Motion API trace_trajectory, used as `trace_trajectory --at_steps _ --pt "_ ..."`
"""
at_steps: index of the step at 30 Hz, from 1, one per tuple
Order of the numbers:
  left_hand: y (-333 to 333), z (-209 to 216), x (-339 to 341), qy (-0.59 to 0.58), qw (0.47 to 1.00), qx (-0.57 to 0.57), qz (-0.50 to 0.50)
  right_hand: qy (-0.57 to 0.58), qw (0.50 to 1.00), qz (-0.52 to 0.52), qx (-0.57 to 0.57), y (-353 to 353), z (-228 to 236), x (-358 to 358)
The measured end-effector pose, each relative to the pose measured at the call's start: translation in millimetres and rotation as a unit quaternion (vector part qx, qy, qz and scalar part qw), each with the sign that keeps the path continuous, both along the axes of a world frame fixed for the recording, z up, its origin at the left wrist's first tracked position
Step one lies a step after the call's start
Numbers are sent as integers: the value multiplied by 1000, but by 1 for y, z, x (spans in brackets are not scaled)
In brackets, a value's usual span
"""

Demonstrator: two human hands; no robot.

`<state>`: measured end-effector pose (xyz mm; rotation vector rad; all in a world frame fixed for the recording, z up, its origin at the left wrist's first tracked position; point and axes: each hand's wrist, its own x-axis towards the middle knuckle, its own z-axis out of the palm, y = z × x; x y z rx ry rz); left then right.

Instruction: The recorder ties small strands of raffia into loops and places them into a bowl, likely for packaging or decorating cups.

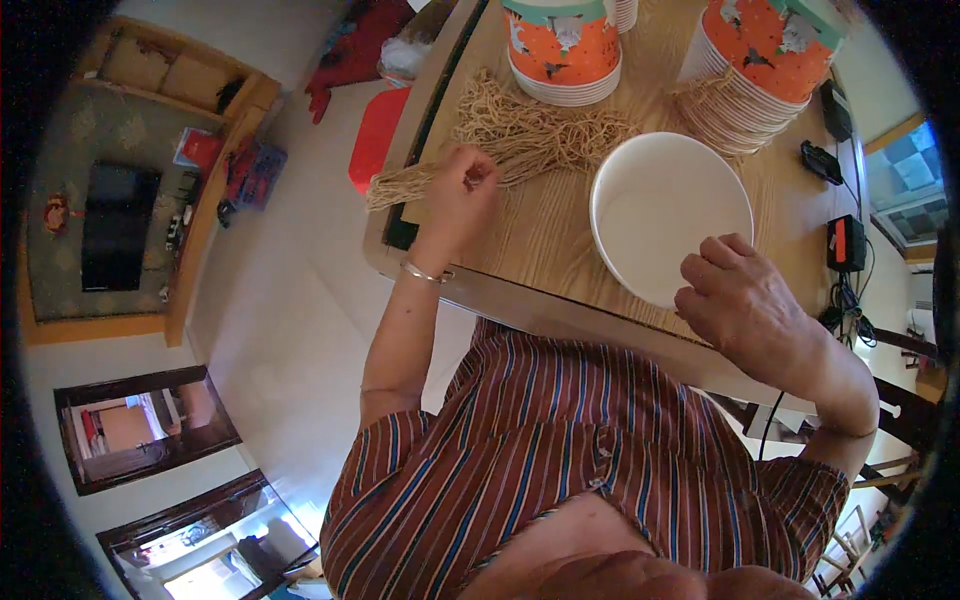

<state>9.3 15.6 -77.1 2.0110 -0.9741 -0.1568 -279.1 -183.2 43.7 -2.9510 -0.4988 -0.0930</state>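
My right hand [745,300] is at the near right side of a large white paper tub [672,215], its fingers curled at the rim. The tub's wide mouth faces up toward me, and its inside is plain white. Over the tan cords [545,135], my left hand [462,200] is curled closed, with a bracelet on its wrist. What its fingers hold, if anything, is hidden. The cords lie in a loose, crinkled bundle across the table, with one end reaching the left edge beside that hand.
Nested paper tubs with orange and green print stand at the far middle [565,55] and far right [765,60] of the wooden table [535,240]. Along the right edge lie a black adapter [846,243] and cables. A red stool [376,140] stands beyond the left edge.
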Motion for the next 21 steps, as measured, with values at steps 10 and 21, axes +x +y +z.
trace_trajectory --at_steps 10,21 --pt "0 93 -13 78 988 -129 -31 -21 989 -33 146 5 6 12" --pt "-36 150 -99 -193 955 -88 -208 108 606 -146 774 15 5 78"
